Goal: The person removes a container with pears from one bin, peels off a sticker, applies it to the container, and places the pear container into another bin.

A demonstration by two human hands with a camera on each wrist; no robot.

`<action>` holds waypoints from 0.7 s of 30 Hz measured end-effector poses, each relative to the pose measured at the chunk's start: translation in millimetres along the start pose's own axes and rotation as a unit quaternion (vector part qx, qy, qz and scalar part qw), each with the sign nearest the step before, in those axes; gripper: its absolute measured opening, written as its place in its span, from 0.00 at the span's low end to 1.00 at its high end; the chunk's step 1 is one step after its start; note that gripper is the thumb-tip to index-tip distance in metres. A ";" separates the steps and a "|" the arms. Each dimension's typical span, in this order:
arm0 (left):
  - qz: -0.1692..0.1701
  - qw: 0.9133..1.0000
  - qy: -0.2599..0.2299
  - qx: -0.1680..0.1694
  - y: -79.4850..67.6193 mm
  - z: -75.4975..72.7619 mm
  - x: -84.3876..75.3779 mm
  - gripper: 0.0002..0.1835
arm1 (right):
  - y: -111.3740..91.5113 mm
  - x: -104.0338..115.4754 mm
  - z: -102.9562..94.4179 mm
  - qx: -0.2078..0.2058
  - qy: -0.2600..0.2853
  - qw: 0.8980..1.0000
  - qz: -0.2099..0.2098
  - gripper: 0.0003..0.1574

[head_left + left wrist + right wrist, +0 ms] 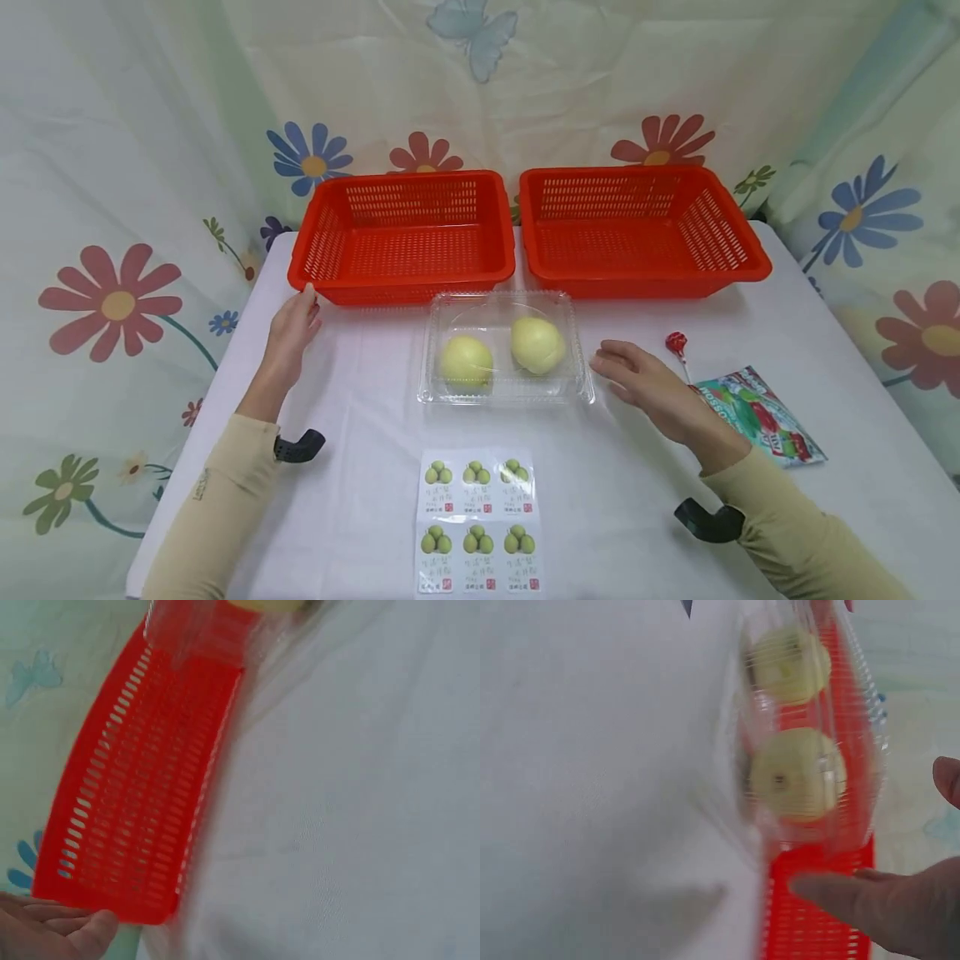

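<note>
A clear plastic clamshell box (506, 392) with its lid down holds two pale yellow-green round fruits (537, 345) in the middle of the table. Off its right side is my right hand (660, 392), fingers extended and holding nothing. In the right wrist view that hand (900, 907) blurs, with thumb and fingers spread apart. My left hand (288, 337) is at the near left corner of the left red basket (405, 292), its fingertips overlapping the rim. The left wrist view shows the thumb and loosely straight fingers (56, 926) right at the basket's end.
A second red basket (630, 283) stands at the back right. A sheet of fruit stickers (480, 521) lies at the front of the white table. On the right are a red-wrapped lollipop (677, 343) and a colourful candy bag (765, 417), partly behind the right forearm.
</note>
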State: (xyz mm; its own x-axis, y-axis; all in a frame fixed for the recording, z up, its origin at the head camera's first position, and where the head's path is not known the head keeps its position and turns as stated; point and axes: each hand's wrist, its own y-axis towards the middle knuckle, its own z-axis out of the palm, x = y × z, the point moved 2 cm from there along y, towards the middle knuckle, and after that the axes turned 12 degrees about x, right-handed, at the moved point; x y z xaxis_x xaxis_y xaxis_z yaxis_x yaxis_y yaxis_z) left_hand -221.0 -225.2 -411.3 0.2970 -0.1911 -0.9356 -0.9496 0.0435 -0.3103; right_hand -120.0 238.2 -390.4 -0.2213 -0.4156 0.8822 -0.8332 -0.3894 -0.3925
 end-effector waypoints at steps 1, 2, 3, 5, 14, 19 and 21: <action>0.002 1.000 0.024 0.008 -10.8 1.9 -0.7 0.43 | -6.8 1.7 3.1 -0.032 -0.029 0.999 -0.021 0.51; 0.015 0.999 0.051 0.013 -21.7 4.7 -2.2 0.43 | -13.9 4.3 6.8 -0.069 -0.056 0.995 -0.046 0.49; 0.038 0.996 0.078 0.016 -33.2 8.9 -4.6 0.42 | -20.2 7.4 11.1 -0.106 -0.077 0.988 -0.082 0.45; 0.111 0.983 0.145 0.022 -57.5 21.0 -12.6 0.38 | -30.8 13.5 21.1 -0.155 -0.122 0.964 -0.176 0.36; 0.372 0.800 0.423 0.204 -134.1 112.3 -12.0 0.21 | -18.9 0.5 82.4 -0.001 -0.351 0.862 -0.367 0.17; 0.375 0.719 0.538 0.232 -134.6 144.1 29.4 0.34 | 0.4 -24.2 101.1 0.004 -0.473 0.828 -0.301 0.31; 0.399 0.693 0.559 0.220 -134.1 151.2 42.4 0.41 | 2.4 -29.9 105.9 0.006 -0.501 0.813 -0.295 0.37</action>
State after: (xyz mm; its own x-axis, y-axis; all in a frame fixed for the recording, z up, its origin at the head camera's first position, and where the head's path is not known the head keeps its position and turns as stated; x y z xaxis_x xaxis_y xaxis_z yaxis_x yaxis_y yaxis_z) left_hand -65.9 -90.9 -434.8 -0.8015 -0.5636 -0.1997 -0.5717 0.8202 -0.0201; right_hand -61.7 162.6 -445.2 0.7446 -0.6126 0.2649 -0.6383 -0.7696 0.0144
